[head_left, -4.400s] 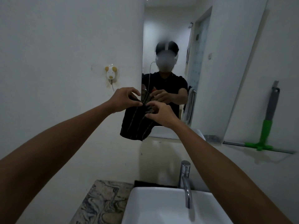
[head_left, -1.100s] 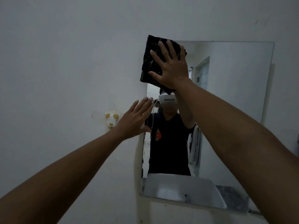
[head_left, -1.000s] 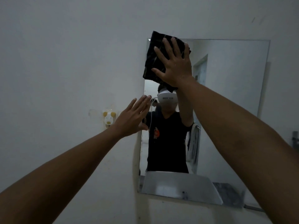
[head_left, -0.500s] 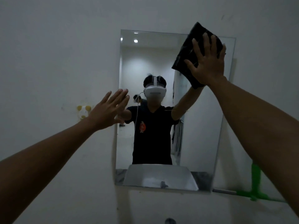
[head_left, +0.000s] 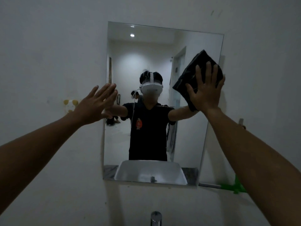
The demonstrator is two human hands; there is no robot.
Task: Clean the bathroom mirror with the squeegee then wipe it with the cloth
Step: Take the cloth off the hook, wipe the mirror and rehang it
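The rectangular mirror (head_left: 143, 51) hangs on the white wall straight ahead. A folded black cloth (head_left: 191, 75) lies against the glass near the mirror's right edge, about mid-height. My right hand (head_left: 206, 90) presses flat on the cloth with fingers spread. My left hand (head_left: 96, 105) is flat and open at the mirror's left edge, fingers together, holding nothing. The green squeegee (head_left: 234, 187) sits on the wall to the lower right of the mirror, mostly hidden behind my right forearm.
A chrome tap (head_left: 156, 218) shows at the bottom edge below the mirror. A small yellow and white wall fixture (head_left: 70, 104) sits left of my left hand. The mirror reflects a person in a black shirt and a white basin.
My right hand has slid the cloth from the mirror's top left across to the top right, then down the right edge. The left hand stays at the left edge.
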